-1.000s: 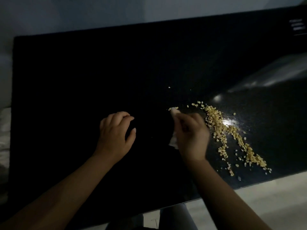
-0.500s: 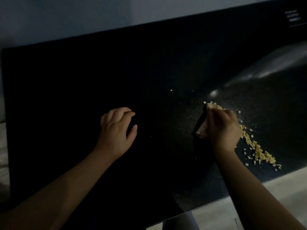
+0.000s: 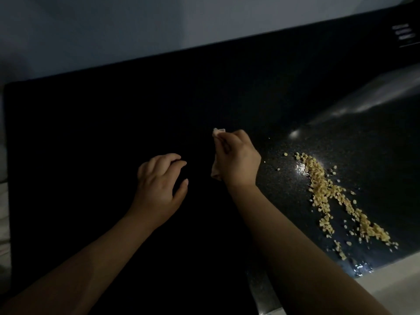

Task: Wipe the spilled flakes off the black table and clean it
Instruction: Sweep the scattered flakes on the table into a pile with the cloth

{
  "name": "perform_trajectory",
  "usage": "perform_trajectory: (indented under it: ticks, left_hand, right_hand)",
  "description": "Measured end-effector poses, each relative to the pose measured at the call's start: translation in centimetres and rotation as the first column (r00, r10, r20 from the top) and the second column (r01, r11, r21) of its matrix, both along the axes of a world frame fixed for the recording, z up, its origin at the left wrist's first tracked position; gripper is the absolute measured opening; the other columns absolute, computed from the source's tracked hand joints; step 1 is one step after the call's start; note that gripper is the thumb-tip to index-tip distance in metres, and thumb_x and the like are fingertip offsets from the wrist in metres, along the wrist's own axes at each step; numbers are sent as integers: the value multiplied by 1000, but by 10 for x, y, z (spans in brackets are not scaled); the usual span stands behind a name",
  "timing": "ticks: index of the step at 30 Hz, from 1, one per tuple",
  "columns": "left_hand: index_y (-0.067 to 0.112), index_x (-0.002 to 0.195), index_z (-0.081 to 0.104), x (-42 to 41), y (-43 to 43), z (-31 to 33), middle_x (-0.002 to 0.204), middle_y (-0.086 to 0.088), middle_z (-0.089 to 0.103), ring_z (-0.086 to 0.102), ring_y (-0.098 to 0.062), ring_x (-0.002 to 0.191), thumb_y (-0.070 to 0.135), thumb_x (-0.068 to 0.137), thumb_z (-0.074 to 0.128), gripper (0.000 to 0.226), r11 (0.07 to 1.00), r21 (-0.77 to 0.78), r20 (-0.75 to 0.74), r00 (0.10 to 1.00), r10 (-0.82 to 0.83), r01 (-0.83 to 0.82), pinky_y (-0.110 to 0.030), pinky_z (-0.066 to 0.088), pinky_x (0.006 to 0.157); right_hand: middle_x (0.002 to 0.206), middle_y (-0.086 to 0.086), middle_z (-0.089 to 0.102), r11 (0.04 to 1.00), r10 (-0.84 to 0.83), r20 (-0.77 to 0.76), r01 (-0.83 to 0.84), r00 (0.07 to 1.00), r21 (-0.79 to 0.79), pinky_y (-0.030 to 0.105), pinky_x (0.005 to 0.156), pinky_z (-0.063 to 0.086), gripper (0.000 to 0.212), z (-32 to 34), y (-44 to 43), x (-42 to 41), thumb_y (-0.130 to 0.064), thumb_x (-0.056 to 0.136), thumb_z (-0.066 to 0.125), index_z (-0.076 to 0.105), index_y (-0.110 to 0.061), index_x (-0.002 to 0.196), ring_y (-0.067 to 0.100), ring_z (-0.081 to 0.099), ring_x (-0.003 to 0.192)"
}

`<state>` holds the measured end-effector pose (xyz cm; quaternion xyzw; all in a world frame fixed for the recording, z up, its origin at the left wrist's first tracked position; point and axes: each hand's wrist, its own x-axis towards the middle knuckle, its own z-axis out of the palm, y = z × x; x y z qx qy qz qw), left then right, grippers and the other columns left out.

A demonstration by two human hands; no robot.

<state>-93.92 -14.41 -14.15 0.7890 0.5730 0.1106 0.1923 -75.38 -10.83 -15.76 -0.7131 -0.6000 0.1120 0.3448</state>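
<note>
Right fingers [image 3: 227, 142]: curled tight round a pale tissue wad [image 3: 218, 132]; its ends stick out above and below your right hand [image 3: 238, 160].
Left fingers [image 3: 168, 159]: loosely bent, holding nothing; your left hand [image 3: 159, 185] rests on the black table [image 3: 113, 133], just left of the right hand.
Change: half a second ago your right hand was pressed into the upper end of the flakes [image 3: 327, 194]. Now it is back left of them, about where it sat a second ago.
Meaning: that looks like the return leg of a sweep, not a wipe. The pile is not off the table, so the task is only partly done.
Flakes vs fingers: the main band is well apart from the wad, to its right. It runs diagonally toward the near right edge of the table, with dark bare surface between.
Strays: single flakes [image 3: 285, 154] lie between your right hand and the band, and one more [image 3: 269, 138] sits farther back.
Surface: there is a wet-looking shine [image 3: 361, 268] at the near right edge; I cannot tell if it is liquid or glare.
Next, my guess: press the wad flat and sweep right, catching the strays.
</note>
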Motion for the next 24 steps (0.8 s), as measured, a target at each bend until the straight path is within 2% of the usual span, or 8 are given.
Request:
perform_trajectory:
  ticks: [5,9,13,15,18,20,22,24]
  left_hand:
    - [14,120,59,3,-1,0,128,-2,52,40,-18,119,41,88,41,45,1000,17,15,1000,16,-16,-41,31,98]
    - [14,119,59,7,0,1,127,-2,52,40,-17,119,42,87,41,46,999,19,-13,999,37,-37,-41,30,97]
    - [14,121,58,10,-2,2,129,-2,51,40,-20,120,44,88,39,49,999,5,-49,998,35,-35,-43,30,99]
    - [13,122,57,13,-4,4,130,-3,50,40,-21,121,45,88,39,50,999,2,-63,997,41,-40,-45,31,100]
    - [12,124,57,17,-7,8,131,-3,50,39,-21,121,45,88,37,52,999,-12,-70,997,35,-36,-46,31,102]
    - [13,125,56,22,-12,11,131,-2,50,39,-20,122,44,89,37,52,1000,-18,-59,998,15,-16,-44,30,103]
    - [13,126,56,27,-20,13,131,-1,49,39,-19,122,44,89,37,52,1000,-20,-36,999,9,-9,-44,31,104]
    - [13,126,56,30,-29,15,131,-1,50,39,-18,122,44,89,36,52,1000,-22,-17,1000,19,-19,-45,31,104]
  right_hand:
    - [83,3,62,989,-146,104,145,984,17,26,49,45,13,-4,4,38,-29,90,66,74,-19,92,19,60,62]
    - [92,8,64,952,-293,168,304,941,-40,24,57,34,19,-4,-17,96,-27,94,62,74,-14,100,25,61,70]
    - [100,11,63,891,-408,199,436,891,-127,29,64,38,22,2,-46,140,-23,95,60,71,-11,110,29,61,82]
    - [96,12,63,899,-402,161,422,901,-117,28,65,38,20,9,-53,146,-20,93,62,72,-9,107,29,61,81]
    - [90,4,62,937,-344,34,345,938,-49,33,62,47,18,28,-63,128,-23,92,64,72,-10,103,20,60,77]
    - [86,-2,59,964,-264,21,264,964,-28,26,57,46,17,39,-81,106,-26,91,65,72,-13,101,13,56,71]
    - [84,-6,57,983,-177,-3,176,984,-44,13,55,38,14,41,-104,83,-23,90,68,73,-16,101,4,50,65]
    - [85,-9,57,990,-109,-77,101,991,-97,11,56,40,13,32,-126,63,-22,91,69,74,-20,102,-2,51,66]
